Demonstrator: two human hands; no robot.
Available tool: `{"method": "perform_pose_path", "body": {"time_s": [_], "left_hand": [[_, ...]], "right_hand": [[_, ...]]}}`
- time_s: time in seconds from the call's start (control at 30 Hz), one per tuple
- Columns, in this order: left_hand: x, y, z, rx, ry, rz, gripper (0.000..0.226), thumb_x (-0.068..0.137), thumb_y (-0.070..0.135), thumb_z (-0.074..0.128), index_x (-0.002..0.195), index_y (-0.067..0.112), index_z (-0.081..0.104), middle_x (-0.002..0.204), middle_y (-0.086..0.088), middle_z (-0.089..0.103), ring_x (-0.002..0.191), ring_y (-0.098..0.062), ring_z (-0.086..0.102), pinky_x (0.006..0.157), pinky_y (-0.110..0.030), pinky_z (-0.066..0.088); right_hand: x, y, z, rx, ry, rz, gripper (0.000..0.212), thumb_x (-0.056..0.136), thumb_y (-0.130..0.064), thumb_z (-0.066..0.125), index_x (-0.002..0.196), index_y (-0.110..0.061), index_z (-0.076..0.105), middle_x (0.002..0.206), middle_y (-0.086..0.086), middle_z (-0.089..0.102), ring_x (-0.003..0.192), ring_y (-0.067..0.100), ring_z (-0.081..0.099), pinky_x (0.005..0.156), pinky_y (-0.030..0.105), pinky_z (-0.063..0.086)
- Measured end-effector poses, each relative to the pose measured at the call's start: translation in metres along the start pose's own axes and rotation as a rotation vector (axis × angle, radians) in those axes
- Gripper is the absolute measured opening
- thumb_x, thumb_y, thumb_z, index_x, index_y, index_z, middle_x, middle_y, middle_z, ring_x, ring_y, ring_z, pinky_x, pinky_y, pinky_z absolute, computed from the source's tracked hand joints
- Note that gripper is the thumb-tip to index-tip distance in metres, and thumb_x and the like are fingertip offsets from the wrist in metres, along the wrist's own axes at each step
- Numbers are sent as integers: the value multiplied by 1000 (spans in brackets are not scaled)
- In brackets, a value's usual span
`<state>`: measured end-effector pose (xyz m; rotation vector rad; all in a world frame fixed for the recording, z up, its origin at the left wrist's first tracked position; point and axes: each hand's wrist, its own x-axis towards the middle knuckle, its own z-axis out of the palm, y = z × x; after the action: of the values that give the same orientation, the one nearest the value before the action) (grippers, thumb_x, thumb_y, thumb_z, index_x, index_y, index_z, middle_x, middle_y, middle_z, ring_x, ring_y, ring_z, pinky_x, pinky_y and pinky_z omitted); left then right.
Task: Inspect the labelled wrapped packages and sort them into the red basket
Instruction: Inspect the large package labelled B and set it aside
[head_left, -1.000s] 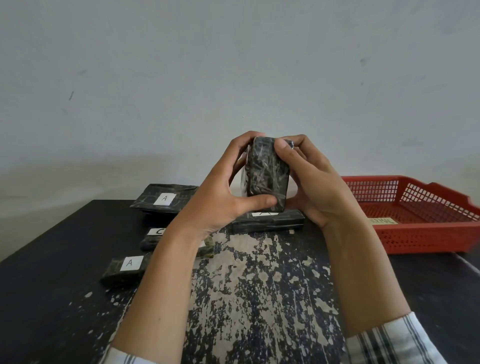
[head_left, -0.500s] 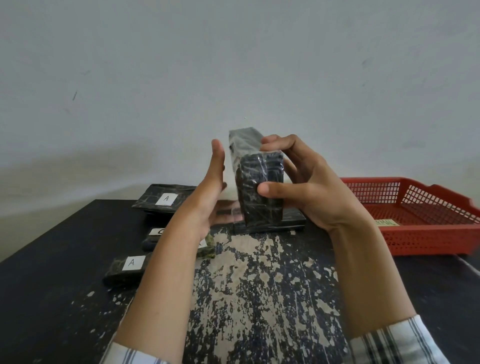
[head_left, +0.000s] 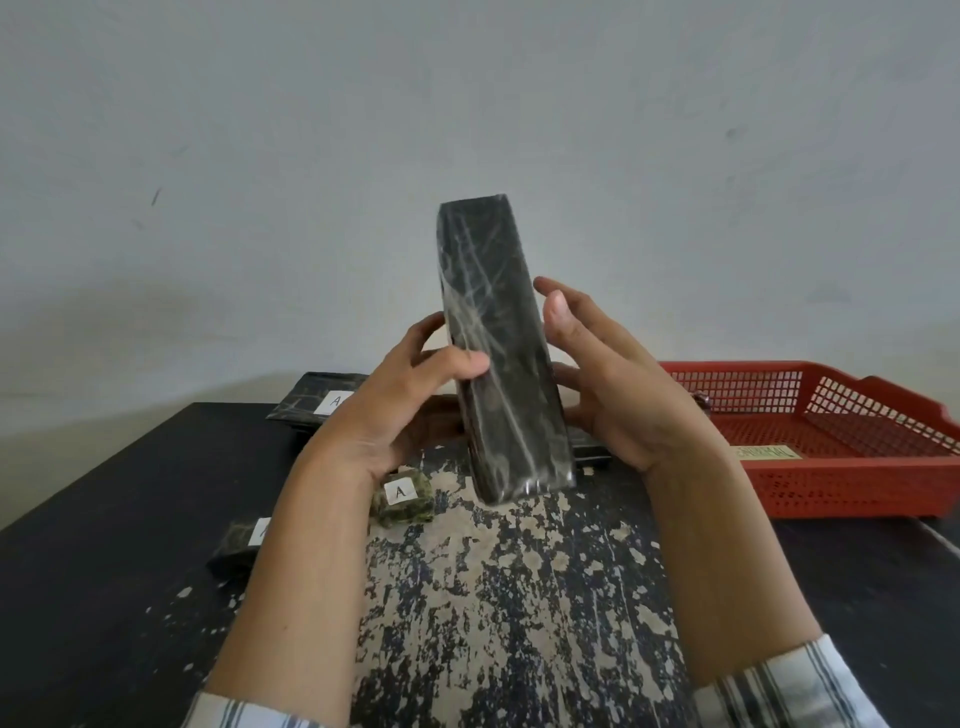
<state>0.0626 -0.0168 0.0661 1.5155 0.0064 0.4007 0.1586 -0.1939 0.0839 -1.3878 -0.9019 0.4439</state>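
A long black wrapped package (head_left: 498, 353) stands upright above the table, tilted slightly left, no label showing on its facing side. My left hand (head_left: 400, 410) grips its lower left edge, thumb across the front and fingers behind. My right hand (head_left: 608, 379) lies along its right edge, thumb and fingers fairly straight and touching it. The red basket (head_left: 831, 488) sits at the right on the table, holding only a paper tag (head_left: 769, 452). On the table lie a small green package labelled A (head_left: 402, 499), a flat package labelled A (head_left: 322, 410) and another package (head_left: 236, 545) partly hidden by my forearm.
The black table (head_left: 104, 597) has worn, flaking paint in its middle. Another flat dark package (head_left: 589, 449) lies behind my hands, mostly hidden. A plain wall stands close behind the table. The table's right end shows beyond the basket.
The package turned from end-on to upright with its long face toward me. My left hand, open half a second ago, now grips it. My right hand's grip loosened to a touch.
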Motion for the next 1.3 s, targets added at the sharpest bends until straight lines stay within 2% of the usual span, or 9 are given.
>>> {"method": "perform_pose_path", "body": {"time_s": [0.17,0.37,0.53,0.6,0.8,1.0,1.13,1.23,1.3], "left_hand": [[0,-5,-3,137,-109,39,109,53,27,87,152,32,43,141,-6,61,117,-24,71,89,-41,62],[0,-1,1,147,-118,108,102,54,35,95,147,28,52,137,4,67,120,-23,70,98,-48,59],[-2,-1,-6,302,-90,218,111,54,13,95,149,33,42,146,12,55,132,-5,57,108,-32,51],[-3,1,-6,335,-115,252,114,59,-1,92,151,36,36,153,13,46,139,-3,49,114,-39,48],[-8,6,-4,362,-179,313,120,67,-23,82,153,39,27,159,23,35,148,3,34,110,-50,51],[-5,4,0,482,-213,341,121,70,-11,87,157,38,19,151,40,34,145,15,31,117,-36,43],[-6,3,6,480,-268,296,125,67,4,90,156,45,12,134,58,36,132,25,38,100,-7,43],[-7,3,14,358,-231,282,115,60,32,94,150,46,24,132,50,47,126,20,50,96,-10,49],[-4,1,16,345,-137,319,104,64,40,94,148,42,34,146,33,47,134,10,49,111,-21,46]], "right_hand": [[5,7,-1,38,75,33,87,70,-61,78,148,-33,50,127,4,72,118,25,71,89,49,63],[3,9,-15,67,-45,-20,80,79,-33,80,152,-26,46,134,9,71,123,30,69,96,56,59],[-2,3,-12,15,-178,-41,103,66,-78,78,154,-37,45,149,-1,59,140,26,55,96,65,56],[-4,-1,-8,35,-231,-34,112,58,-88,73,155,-44,40,155,-3,53,145,27,49,91,68,57],[-10,-2,-12,73,-319,-35,108,69,-62,88,158,-50,28,165,-1,39,140,38,54,83,65,60],[-8,-1,-14,182,-204,-92,74,80,-4,75,142,-35,49,150,8,54,125,39,66,76,66,61],[0,10,-15,167,-162,-142,77,71,3,82,135,-28,53,150,11,53,132,43,59,84,59,61],[6,16,-16,113,-122,-167,78,61,-8,92,125,-35,58,151,4,52,140,40,49,102,62,53],[6,14,-16,139,-101,-141,74,64,-8,91,125,-35,59,151,2,52,141,38,50,91,57,59]]}}
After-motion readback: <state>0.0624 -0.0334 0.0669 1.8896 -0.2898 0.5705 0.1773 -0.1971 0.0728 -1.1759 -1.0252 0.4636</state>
